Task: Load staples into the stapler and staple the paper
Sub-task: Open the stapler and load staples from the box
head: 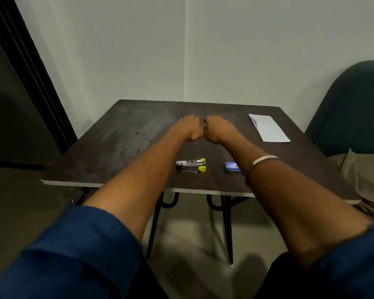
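A small metal stapler (191, 165) with yellow ends lies opened out near the front edge of the dark table (121, 147). To its right sits a blue staple box (231, 166), partly hidden by my right forearm. A folded white paper (268, 128) lies at the table's far right. My left hand (189, 127) and my right hand (217, 128) are both fists held side by side over the table's middle, beyond the stapler, knuckles nearly touching. Neither fist shows anything in it.
The table stands in a corner against pale walls. A dark green chair (354, 104) with a beige cloth (369, 180) on it is at the right. A dark door frame (26, 61) runs along the left. Black hairpin legs (227, 223) show beneath.
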